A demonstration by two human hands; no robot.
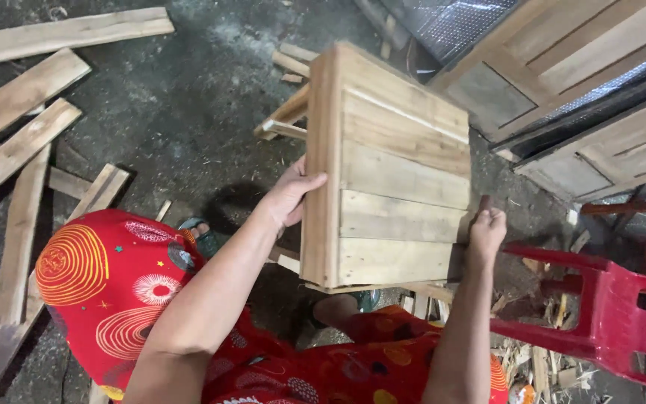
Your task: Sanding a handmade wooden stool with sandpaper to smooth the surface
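Wooden stool | legs mostly hidden | left hand, right hand: fingers grasping its sides

A dark, dusty concrete floor carries the scene. Long pale wooden planks lie scattered along its left edge, some overlapping, with one more plank across the far left corner. A red plastic chair stands at the right edge, wood chips and offcuts littering the floor just beside its legs. At the far right corner lean panelled wooden door frames (several stacked against one another), with a silvery quilted sheet showing behind them. Short wooden sticks lie near the far edge.
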